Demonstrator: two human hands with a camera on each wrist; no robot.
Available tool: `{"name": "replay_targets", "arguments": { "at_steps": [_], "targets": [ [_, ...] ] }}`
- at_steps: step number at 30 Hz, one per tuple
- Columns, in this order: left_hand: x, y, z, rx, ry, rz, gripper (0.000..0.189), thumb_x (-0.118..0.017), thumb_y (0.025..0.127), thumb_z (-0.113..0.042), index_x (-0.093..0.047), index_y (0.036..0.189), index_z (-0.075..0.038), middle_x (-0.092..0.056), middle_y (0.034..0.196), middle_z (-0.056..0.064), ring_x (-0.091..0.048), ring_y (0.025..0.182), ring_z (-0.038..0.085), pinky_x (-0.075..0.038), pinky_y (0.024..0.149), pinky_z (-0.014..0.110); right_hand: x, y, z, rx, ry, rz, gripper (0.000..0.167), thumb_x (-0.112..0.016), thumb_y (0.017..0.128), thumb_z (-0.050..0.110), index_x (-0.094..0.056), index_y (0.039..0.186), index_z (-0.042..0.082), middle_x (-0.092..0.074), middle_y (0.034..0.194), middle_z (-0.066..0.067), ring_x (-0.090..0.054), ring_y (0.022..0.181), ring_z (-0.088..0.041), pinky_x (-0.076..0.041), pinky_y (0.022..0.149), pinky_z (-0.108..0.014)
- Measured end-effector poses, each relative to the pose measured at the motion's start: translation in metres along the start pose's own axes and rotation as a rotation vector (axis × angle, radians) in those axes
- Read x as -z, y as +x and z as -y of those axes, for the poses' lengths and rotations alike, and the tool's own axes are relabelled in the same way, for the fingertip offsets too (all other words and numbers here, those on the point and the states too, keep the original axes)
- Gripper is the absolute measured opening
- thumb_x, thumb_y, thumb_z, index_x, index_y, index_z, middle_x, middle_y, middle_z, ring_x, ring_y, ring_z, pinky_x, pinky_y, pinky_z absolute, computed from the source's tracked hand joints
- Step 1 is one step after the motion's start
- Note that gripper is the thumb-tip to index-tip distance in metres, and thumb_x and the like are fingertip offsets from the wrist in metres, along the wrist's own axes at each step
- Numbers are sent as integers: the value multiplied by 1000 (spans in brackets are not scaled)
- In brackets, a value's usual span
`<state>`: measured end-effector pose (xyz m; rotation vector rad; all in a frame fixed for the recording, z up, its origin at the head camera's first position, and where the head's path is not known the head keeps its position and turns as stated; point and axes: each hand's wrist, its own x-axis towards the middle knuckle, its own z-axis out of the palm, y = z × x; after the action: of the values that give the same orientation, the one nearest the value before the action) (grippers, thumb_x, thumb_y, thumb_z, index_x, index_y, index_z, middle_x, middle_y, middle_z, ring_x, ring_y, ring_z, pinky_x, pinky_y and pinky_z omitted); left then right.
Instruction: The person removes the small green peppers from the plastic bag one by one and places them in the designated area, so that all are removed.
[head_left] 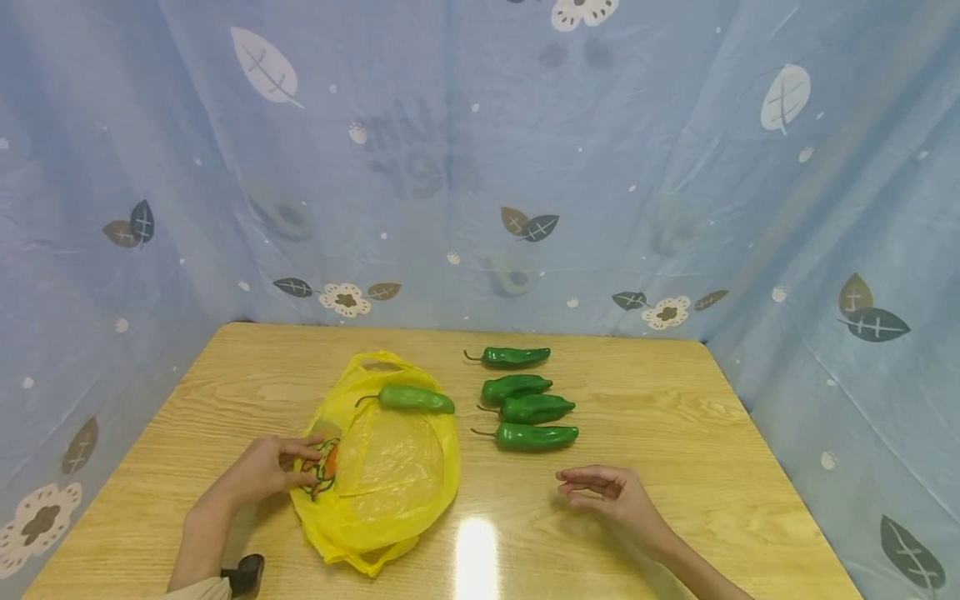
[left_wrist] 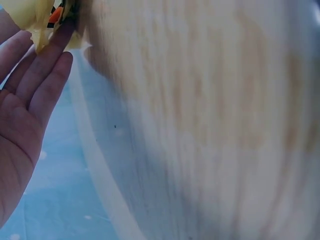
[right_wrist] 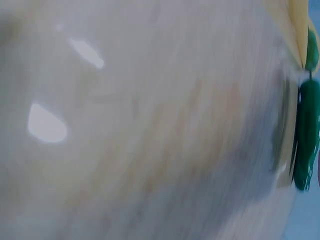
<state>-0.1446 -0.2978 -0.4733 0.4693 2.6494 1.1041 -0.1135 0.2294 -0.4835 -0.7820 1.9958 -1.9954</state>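
Observation:
A yellow plastic bag (head_left: 397,471) lies spread on the table with an orange and black print near its left edge. My left hand (head_left: 266,471) pinches that edge by the print; in the left wrist view, yellow plastic shows at the fingertips of the left hand (left_wrist: 30,95). One light green pepper (head_left: 416,399) lies across the far part of the bag. My right hand (head_left: 607,493) hovers over the table, fingers loosely bent, holding nothing. Beyond it lies the nearest dark green pepper (head_left: 536,437), also a dark green pepper (right_wrist: 307,132) in the right wrist view.
Farther dark green peppers lie in a column right of the bag: one pepper (head_left: 536,407), another pepper (head_left: 516,387) and the farthest pepper (head_left: 516,357). The wooden table (head_left: 675,417) is enclosed by a blue patterned curtain (head_left: 450,167). A dark band (head_left: 243,575) circles the left wrist.

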Motion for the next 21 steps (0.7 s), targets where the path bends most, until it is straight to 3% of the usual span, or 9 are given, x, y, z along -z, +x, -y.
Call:
{"name": "replay_targets", "arguments": {
  "at_steps": [12,17,21],
  "targets": [
    [0,0,-4,13,3,-6,35,-78,80,-26,-73,108,-6,-55,133,20,-50,121,44,-49,92,47,-43,-5,8,123,70,-25,32,-56,87,-16,-55,118,-19,-65,118,-18,-65,105,-18,-54,87,-32],
    [0,-1,-4,22,4,0,36,-78,80,-27,-73,108,-6,-55,133,20,-51,120,43,-50,91,45,-56,2,6,67,113,-45,31,-57,87,-15,-56,118,-18,-65,119,-16,-65,107,-18,-52,90,-31],
    [-1,0,-4,26,-1,3,36,-78,80,-28,-73,109,-7,-56,133,20,-51,120,43,-50,91,45,-66,11,4,79,129,-41,31,-57,87,-15,-55,118,-19,-65,118,-20,-65,107,-19,-52,90,-32]
  ]
}}
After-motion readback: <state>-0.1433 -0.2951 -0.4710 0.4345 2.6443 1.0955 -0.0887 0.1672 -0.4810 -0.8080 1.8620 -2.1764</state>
